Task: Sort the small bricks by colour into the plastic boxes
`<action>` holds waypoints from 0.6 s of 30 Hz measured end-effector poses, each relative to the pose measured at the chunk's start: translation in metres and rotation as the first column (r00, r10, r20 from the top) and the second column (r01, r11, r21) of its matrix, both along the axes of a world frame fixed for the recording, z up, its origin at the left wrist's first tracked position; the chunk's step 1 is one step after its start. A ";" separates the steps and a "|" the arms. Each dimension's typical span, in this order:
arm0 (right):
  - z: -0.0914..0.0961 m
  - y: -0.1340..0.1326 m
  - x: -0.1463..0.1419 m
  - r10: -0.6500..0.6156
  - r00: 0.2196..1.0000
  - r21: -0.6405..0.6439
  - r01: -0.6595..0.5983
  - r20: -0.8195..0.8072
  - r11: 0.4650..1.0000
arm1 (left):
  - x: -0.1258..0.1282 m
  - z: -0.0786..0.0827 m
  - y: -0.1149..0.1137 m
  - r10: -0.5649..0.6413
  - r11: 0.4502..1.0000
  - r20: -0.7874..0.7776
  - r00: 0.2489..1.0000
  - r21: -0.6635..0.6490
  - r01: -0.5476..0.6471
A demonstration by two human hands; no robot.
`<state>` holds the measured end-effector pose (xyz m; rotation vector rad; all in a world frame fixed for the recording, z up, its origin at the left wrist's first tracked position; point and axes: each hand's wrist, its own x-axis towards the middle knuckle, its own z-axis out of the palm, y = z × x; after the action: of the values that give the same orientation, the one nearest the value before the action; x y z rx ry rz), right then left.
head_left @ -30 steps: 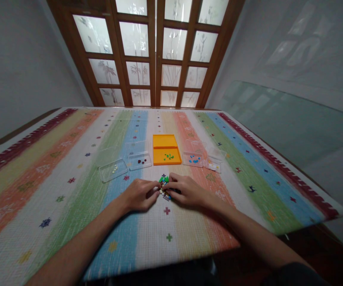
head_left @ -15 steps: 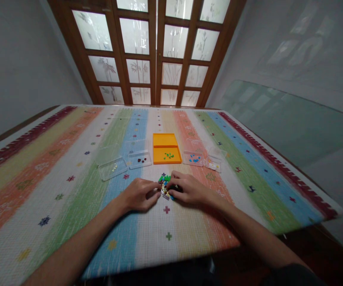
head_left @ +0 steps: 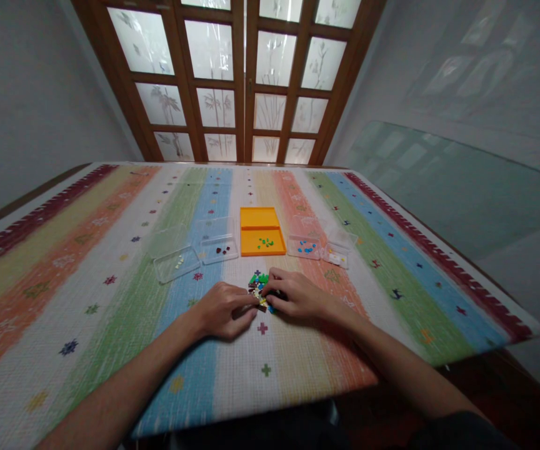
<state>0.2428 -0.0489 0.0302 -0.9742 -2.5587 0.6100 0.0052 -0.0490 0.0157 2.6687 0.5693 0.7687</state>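
Shifted slightly rightward, the left hand (head_left: 220,310) is laid, fingers curled like those of the right hand (head_left: 295,298), on the coloured pieces (head_left: 257,281) before the orange box (head_left: 258,219); any hold cannot be told.

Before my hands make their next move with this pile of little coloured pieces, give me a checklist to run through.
1. The left hand and right hand both touch the pile of coloured pieces: ok.
2. The orange box is open, green pieces inside: ok.
3. The clear box with blue pieces is open: ok.
4. The clear box with dark red pieces is open: ok.
5. One piece pinched in the fingers: cannot tell.
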 end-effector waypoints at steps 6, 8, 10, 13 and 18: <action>0.002 -0.001 -0.002 0.045 0.999 -0.014 -0.046 -0.005 0.999 | -0.001 0.001 0.000 0.003 1.000 0.019 1.000 0.012 -0.003; 0.004 -0.002 -0.001 0.060 0.998 -0.017 -0.060 -0.010 0.998 | 0.000 0.002 0.000 0.002 1.000 0.029 1.000 0.020 -0.003; 0.004 -0.003 -0.001 0.071 0.997 -0.022 -0.071 -0.014 0.997 | 0.000 0.002 0.000 0.008 1.000 0.028 1.000 0.022 -0.009; 0.005 -0.003 -0.001 0.079 0.997 -0.037 -0.080 -0.019 0.996 | -0.001 0.003 -0.001 0.030 0.999 0.021 0.999 0.020 -0.031; 0.005 -0.004 -0.002 0.065 0.998 -0.056 -0.065 -0.012 0.996 | -0.002 0.003 0.000 0.049 0.998 0.061 0.997 0.038 -0.052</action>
<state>0.2411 -0.0527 0.0348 -0.9060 -2.5856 0.7063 0.0032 -0.0485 0.0182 2.6662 0.6145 0.8802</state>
